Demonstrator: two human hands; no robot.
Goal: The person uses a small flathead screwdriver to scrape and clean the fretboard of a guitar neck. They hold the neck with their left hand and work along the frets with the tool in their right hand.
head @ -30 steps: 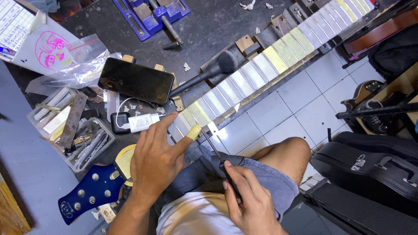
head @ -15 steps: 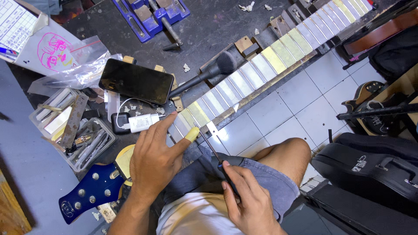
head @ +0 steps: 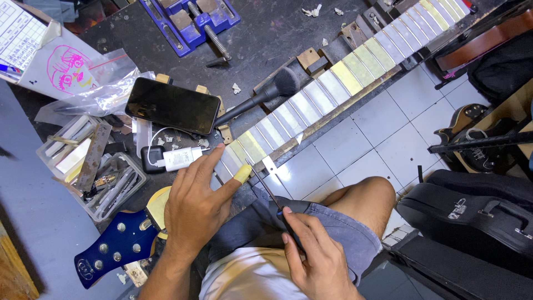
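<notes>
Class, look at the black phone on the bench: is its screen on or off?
Off: the phone lies flat on the workbench, its screen uniformly dark.

Guitar neck along the bench's front edge: wood at the side, fretboard masked in matt paper tape, cream and yellow, with bare metal frets between. Tool in my right hand: thin bright metal shaft, dark handle. My left hand: thumb tip wrapped in yellowish matt tape. Headstock at the bench's near corner: glossy blue lacquer, shiny metal posts. Phone: glossy black glass. Vise: blue-painted metal. Benchtop: dark, matt, scuffed.
</notes>
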